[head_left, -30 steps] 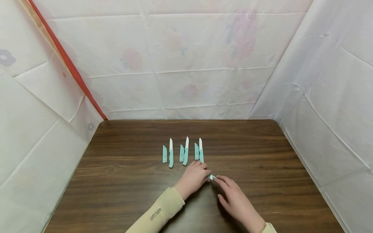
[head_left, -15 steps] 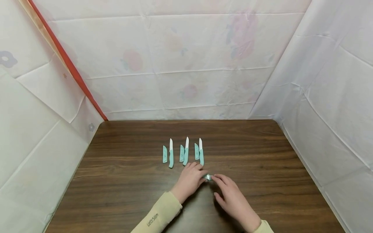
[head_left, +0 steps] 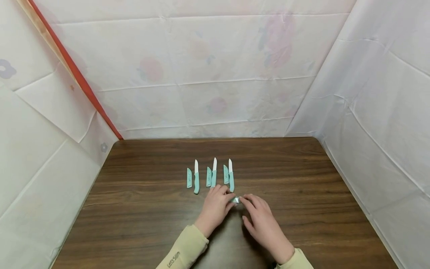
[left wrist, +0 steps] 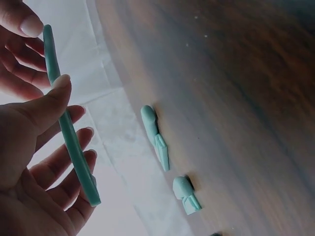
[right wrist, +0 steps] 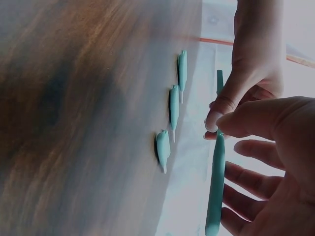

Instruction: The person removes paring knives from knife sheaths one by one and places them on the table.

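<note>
A slim teal knife with a sheath over its blade (left wrist: 76, 147) is held between the two hands. My left hand (head_left: 213, 209) grips the sheath end, thumb on one side and fingers behind. At the handle (right wrist: 215, 191), my right hand (head_left: 265, 222) holds on with thumb and fingertips; its thumb lies close to the left thumb in the right wrist view. No bare blade shows on this knife. Beyond the hands lie three teal-handled knives, left (head_left: 196, 183), middle (head_left: 214, 177) and right (head_left: 231, 181), white blades pointing away.
Left of each knife on the table lies a teal sheath: left (head_left: 189, 178), middle (head_left: 209, 177) and right (head_left: 226, 174). The dark wood table (head_left: 141, 209) meets pale floral cloth (head_left: 188, 101) at the back and sides. A red strip (head_left: 80, 80) runs down the left corner.
Both hands have shifted slightly left and away from the body with the knife held between them. The knives on the table have stayed put.
</note>
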`<action>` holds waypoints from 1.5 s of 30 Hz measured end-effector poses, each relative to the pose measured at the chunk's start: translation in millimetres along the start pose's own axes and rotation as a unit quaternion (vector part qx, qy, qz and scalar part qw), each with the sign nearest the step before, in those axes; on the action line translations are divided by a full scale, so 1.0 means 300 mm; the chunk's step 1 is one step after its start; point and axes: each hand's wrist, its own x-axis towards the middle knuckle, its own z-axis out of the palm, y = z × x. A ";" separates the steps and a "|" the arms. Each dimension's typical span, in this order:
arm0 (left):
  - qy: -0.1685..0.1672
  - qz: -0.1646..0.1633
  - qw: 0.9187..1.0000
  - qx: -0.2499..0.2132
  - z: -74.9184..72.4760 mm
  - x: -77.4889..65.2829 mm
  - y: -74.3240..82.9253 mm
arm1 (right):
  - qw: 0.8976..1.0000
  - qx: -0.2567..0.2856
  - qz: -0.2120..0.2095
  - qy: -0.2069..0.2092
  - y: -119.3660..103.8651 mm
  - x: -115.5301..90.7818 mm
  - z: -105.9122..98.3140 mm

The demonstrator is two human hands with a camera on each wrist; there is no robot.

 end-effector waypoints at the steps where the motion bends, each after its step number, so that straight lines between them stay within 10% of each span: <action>1: 0.005 -0.002 1.000 -0.006 -0.003 -0.001 -0.001 | 1.000 -0.001 -0.003 0.002 -0.002 0.003 -0.001; 45: 0.063 -0.038 0.996 -0.055 -0.080 -0.054 0.022 | 0.998 -0.020 -0.018 0.058 -0.033 0.084 0.024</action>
